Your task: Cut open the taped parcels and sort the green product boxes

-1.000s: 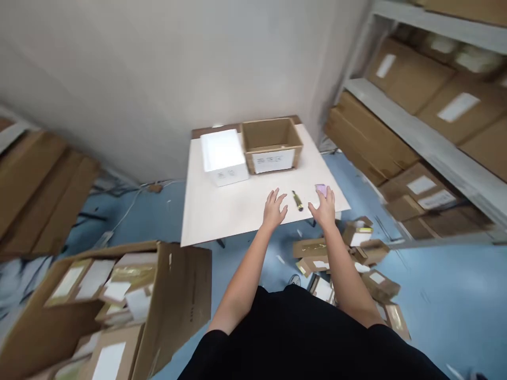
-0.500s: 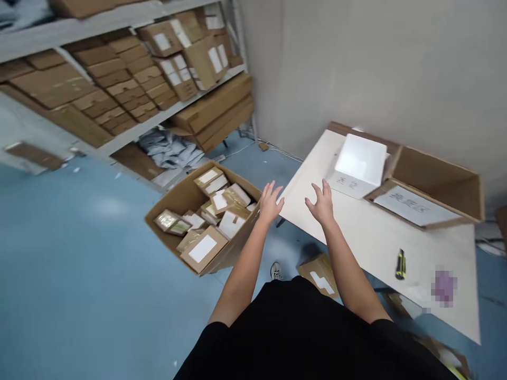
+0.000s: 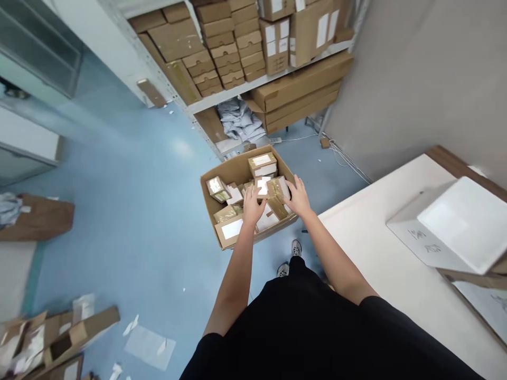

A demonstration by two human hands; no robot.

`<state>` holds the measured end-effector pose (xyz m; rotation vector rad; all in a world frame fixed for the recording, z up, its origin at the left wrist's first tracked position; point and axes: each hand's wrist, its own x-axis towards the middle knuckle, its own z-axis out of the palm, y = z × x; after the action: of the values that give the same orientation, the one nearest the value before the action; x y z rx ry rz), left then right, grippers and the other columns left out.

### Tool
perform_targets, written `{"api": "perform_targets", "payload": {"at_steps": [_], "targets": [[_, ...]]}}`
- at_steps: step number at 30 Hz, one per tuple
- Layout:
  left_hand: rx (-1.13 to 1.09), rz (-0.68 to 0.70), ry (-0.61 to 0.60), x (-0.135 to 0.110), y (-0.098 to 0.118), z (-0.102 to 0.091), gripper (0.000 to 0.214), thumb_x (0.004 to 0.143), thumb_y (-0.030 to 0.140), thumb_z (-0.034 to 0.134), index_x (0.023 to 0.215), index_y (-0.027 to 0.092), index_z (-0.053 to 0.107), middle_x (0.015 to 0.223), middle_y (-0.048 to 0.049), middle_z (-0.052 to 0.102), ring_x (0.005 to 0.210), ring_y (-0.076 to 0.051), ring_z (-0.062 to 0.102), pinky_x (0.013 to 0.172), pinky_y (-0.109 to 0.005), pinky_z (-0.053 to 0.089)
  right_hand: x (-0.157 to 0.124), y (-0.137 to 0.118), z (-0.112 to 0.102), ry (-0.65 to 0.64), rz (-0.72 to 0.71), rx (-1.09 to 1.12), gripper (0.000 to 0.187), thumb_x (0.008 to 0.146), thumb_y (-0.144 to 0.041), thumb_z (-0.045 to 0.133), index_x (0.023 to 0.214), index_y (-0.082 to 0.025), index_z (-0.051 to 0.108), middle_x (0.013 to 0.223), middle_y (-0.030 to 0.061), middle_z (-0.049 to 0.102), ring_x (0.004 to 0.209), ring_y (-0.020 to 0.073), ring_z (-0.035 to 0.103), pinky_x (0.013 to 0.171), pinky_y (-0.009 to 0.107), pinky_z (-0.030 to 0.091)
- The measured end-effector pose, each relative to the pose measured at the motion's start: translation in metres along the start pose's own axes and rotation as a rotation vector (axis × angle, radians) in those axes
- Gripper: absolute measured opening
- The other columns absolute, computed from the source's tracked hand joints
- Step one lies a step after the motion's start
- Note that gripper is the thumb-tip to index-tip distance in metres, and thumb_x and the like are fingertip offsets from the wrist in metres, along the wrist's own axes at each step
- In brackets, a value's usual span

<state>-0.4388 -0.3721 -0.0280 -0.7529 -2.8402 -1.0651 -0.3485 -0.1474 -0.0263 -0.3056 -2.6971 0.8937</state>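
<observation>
A large open cardboard box (image 3: 224,171) stands on the blue floor, filled with several small labelled parcels. Over its front half reaches my left hand (image 3: 253,207), fingers spread above a parcel with a white label (image 3: 262,184). My right hand (image 3: 298,196) is at the box's right side, fingers apart, close to a small taped parcel (image 3: 277,189). Whether either hand touches a parcel I cannot tell. Another brown parcel with a white label (image 3: 231,230) lies at the near left corner, and a clear-taped one (image 3: 217,189) leans at the left wall.
Behind the box, a metal shelf (image 3: 253,84) holds stacked cartons and crumpled grey cloth (image 3: 240,119). To my right is a white table (image 3: 368,232) bearing a white box (image 3: 455,221). Flattened cardboard (image 3: 91,324) and paper scraps lie at the lower left.
My view has turned left toward the box of parcels. Both hands have moved from beside the table to over the box. The cutter on the table has left the view.
</observation>
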Motion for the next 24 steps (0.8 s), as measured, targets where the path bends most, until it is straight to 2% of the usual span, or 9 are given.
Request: {"api": "perform_targets", "payload": {"at_steps": [3,6,9,12,14,17,21,24], "targets": [[0.046,-0.121,-0.014,0.007,-0.020,0.010,0.055,0.097,0.032,0.066,0.151,0.024,0.060,0.171,-0.0119,0.042,0.160,-0.034,0.035,0.131,-0.054,0.033,0.029,0.012,0.029,-0.115,-0.012,0.029,0.075,0.091,-0.032,0.072,0.161,-0.021,0.050,0.180,0.0137,0.020,0.164,0.0427,0.020,0.131,0.065,0.026],[0.068,-0.249,-0.098,0.011,-0.039,0.036,0.060,0.096,0.033,0.068,0.154,0.023,0.057,0.170,-0.0139,0.043,0.159,-0.036,0.036,0.130,-0.053,0.035,0.046,0.033,0.056,-0.217,0.012,0.047,0.075,0.091,-0.032,0.072,0.161,-0.020,0.050,0.178,0.0145,0.024,0.164,0.0419,0.021,0.131,0.063,0.027],[0.097,-0.407,-0.213,0.008,-0.060,0.064,0.067,0.093,0.033,0.070,0.157,0.023,0.053,0.171,-0.0147,0.042,0.160,-0.037,0.035,0.129,-0.055,0.035,0.049,0.055,0.078,-0.329,0.083,0.052,0.077,0.090,-0.032,0.073,0.162,-0.020,0.049,0.177,0.0156,0.026,0.164,0.0417,0.023,0.130,0.062,0.029],[0.152,-0.547,-0.269,-0.007,-0.088,0.073,0.066,0.095,0.036,0.066,0.158,0.022,0.052,0.171,-0.0148,0.042,0.162,-0.038,0.029,0.130,-0.058,0.030,0.044,0.066,0.099,-0.423,0.148,0.034,0.076,0.090,-0.032,0.072,0.162,-0.019,0.049,0.177,0.0174,0.026,0.163,0.0414,0.024,0.129,0.062,0.031],[0.212,-0.654,-0.276,-0.026,-0.110,0.065,0.063,0.098,0.043,0.063,0.156,0.022,0.054,0.172,-0.0150,0.041,0.164,-0.041,0.023,0.131,-0.063,0.024,0.038,0.061,0.113,-0.480,0.149,0.022,0.076,0.090,-0.031,0.073,0.161,-0.018,0.049,0.177,0.0176,0.028,0.163,0.0401,0.025,0.129,0.060,0.031],[0.280,-0.828,-0.274,-0.060,-0.144,0.037,0.071,0.094,0.063,0.066,0.154,0.025,0.055,0.175,-0.0145,0.035,0.166,-0.044,0.014,0.131,-0.068,0.019,0.028,0.041,0.138,-0.573,0.125,0.013,0.076,0.090,-0.031,0.073,0.161,-0.016,0.049,0.176,0.0194,0.030,0.163,0.0391,0.027,0.130,0.056,0.032],[0.267,-0.870,-0.229,-0.098,-0.181,0.003,0.089,0.086,0.072,0.074,0.159,0.028,0.048,0.180,-0.0117,0.025,0.168,-0.039,0.012,0.132,-0.057,0.026,0.013,0.002,0.177,-0.690,0.144,0.019,0.076,0.091,-0.031,0.073,0.162,-0.018,0.049,0.176,0.0183,0.031,0.160,0.0372,0.035,0.128,0.052,0.035],[0.174,-0.993,-0.138,-0.113,-0.194,-0.006,0.102,0.081,0.068,0.081,0.164,0.027,0.039,0.179,-0.0168,0.024,0.164,-0.041,0.025,0.127,-0.053,0.037,-0.001,-0.023,0.204,-0.733,0.137,0.084,0.075,0.091,-0.030,0.071,0.163,-0.021,0.048,0.171,0.0157,0.041,0.157,0.0319,0.041,0.128,0.048,0.037]]}}
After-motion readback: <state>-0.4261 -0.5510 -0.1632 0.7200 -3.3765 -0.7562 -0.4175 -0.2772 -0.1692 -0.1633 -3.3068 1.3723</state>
